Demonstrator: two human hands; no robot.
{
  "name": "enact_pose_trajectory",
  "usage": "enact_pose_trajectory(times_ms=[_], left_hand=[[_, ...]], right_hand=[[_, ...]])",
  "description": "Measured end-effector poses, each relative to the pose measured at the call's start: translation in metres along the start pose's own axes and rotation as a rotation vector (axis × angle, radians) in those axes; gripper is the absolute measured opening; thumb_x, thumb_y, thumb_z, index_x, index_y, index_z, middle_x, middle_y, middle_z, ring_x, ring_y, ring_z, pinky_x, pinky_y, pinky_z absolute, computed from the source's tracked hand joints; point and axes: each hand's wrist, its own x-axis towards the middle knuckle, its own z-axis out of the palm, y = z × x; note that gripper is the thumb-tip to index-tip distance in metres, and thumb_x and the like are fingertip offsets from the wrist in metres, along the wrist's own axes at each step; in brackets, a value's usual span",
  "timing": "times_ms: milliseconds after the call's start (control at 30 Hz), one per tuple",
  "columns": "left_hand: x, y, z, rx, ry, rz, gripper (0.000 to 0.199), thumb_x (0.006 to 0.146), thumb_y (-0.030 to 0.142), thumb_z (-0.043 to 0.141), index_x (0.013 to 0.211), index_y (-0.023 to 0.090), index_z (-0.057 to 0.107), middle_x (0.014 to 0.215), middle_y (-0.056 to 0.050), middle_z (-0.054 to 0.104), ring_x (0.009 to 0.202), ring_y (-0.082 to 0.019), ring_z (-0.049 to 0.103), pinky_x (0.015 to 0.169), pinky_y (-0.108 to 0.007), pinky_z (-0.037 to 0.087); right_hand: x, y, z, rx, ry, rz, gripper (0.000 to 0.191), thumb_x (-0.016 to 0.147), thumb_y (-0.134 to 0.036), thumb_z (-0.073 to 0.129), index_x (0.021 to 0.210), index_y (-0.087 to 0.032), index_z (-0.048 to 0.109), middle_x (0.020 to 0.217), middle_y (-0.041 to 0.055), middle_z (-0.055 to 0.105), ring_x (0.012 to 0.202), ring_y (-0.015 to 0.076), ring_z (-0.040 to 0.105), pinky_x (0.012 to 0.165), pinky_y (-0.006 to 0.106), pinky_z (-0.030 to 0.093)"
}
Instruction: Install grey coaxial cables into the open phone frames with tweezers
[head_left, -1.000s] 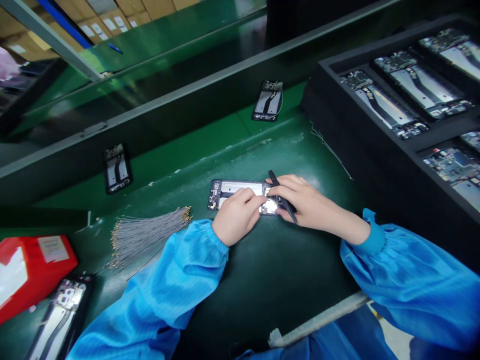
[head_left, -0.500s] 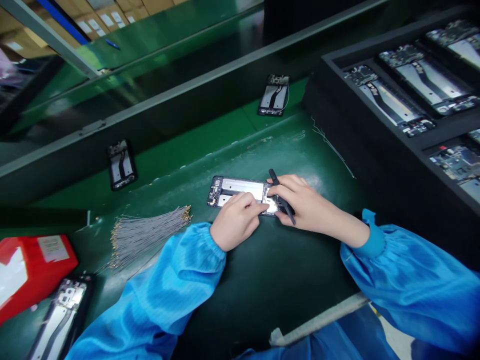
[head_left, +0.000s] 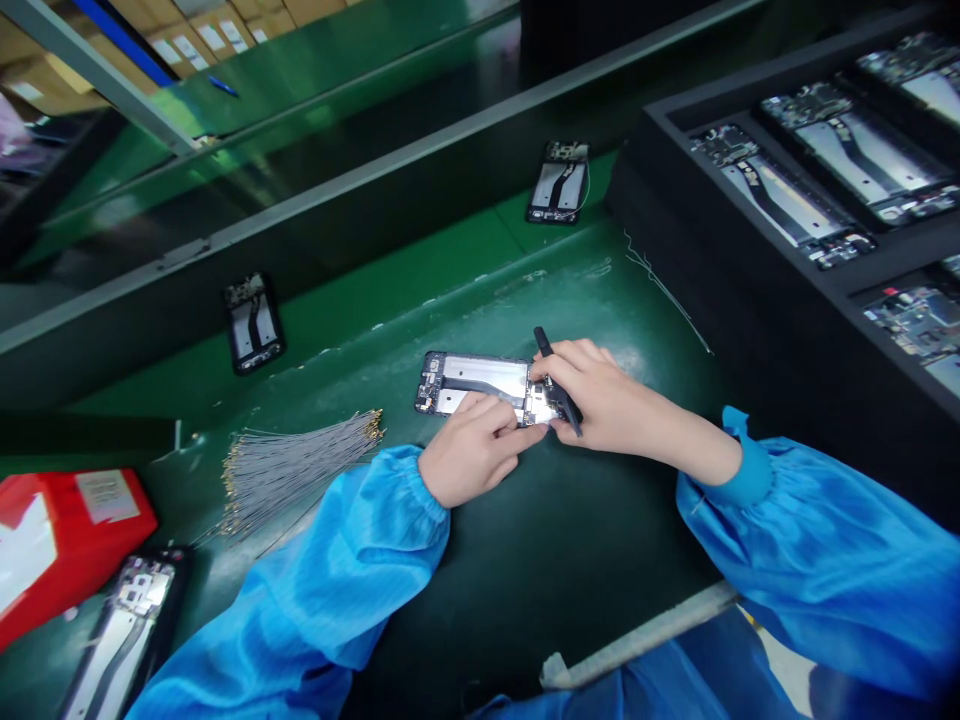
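Observation:
An opened phone [head_left: 487,374] lies lengthwise on the green bench, its metal frame, dark flex cable and circuit board bare. My left hand [head_left: 474,450] is at its near edge, with the index fingertip against the board end and the other fingers curled. Whatever may be pinched there is too small to make out. In my right hand [head_left: 592,385] a thin black stick-like tool [head_left: 545,345] slants across the phone's right end. The right thumb and fingers reach either side of the board. To the left lies a bundle of thin grey cables [head_left: 300,470] with gold tips.
Two opened phones [head_left: 253,325] [head_left: 559,182] lie on the back ledge. Another phone [head_left: 124,630] rests near a red packet [head_left: 82,540] at left. A black foam tray [head_left: 675,200] of opened phones stands at right, loose cables [head_left: 667,290] beside it.
My left index fingertip has slid slightly right along the phone's near edge. The right hand and black tool have shifted a little up and left, showing more of the board.

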Motion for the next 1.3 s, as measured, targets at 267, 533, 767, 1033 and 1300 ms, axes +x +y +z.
enact_pose_trajectory(times_ms=[267, 533, 767, 1033, 1300], left_hand=[[0.003, 0.001, 0.001, 0.185, 0.042, 0.094, 0.025, 0.084, 0.018, 0.044, 0.104, 0.019, 0.058, 0.072, -0.003, 0.052, 0.069, -0.016, 0.041, 0.065, -0.031, 0.034], [0.000, -0.013, -0.001, 0.029, 0.059, 0.038, 0.029, 0.087, 0.016, 0.036, 0.103, 0.018, 0.060, 0.072, -0.004, 0.049, 0.070, -0.014, 0.043, 0.065, -0.026, 0.039], [0.003, -0.018, -0.003, 0.043, 0.128, 0.065, 0.027, 0.090, 0.020, 0.038, 0.099, 0.020, 0.063, 0.066, -0.001, 0.044, 0.063, -0.011, 0.038, 0.056, -0.022, 0.035], [0.002, -0.020, -0.003, 0.063, 0.108, 0.075, 0.025, 0.090, 0.021, 0.040, 0.099, 0.021, 0.063, 0.065, -0.001, 0.045, 0.062, -0.011, 0.038, 0.056, -0.021, 0.034], [0.000, -0.022, -0.006, 0.016, 0.100, 0.121, 0.026, 0.090, 0.021, 0.038, 0.101, 0.020, 0.062, 0.065, -0.001, 0.045, 0.062, -0.010, 0.038, 0.056, -0.021, 0.034]], right_hand=[[0.006, -0.005, -0.002, -0.075, -0.044, 0.021, 0.035, 0.066, -0.024, 0.052, 0.100, -0.019, 0.048, 0.102, 0.0100, 0.048, 0.091, 0.0261, 0.041, 0.071, 0.036, 0.035], [0.014, 0.019, -0.011, 0.007, -0.120, -0.155, 0.040, 0.064, -0.017, 0.054, 0.103, -0.020, 0.045, 0.102, 0.0087, 0.047, 0.094, 0.0246, 0.039, 0.076, 0.035, 0.035], [0.015, 0.017, -0.012, 0.020, -0.150, -0.111, 0.034, 0.069, -0.025, 0.055, 0.101, -0.021, 0.044, 0.102, 0.0089, 0.045, 0.095, 0.0255, 0.038, 0.076, 0.037, 0.034], [0.015, 0.012, -0.011, -0.007, -0.153, -0.074, 0.039, 0.067, -0.031, 0.058, 0.102, -0.021, 0.043, 0.103, 0.0089, 0.044, 0.097, 0.0264, 0.036, 0.076, 0.036, 0.033], [0.016, 0.009, -0.009, -0.048, -0.152, -0.051, 0.039, 0.065, -0.030, 0.057, 0.100, -0.022, 0.043, 0.102, 0.0080, 0.043, 0.096, 0.0257, 0.036, 0.074, 0.035, 0.031]])
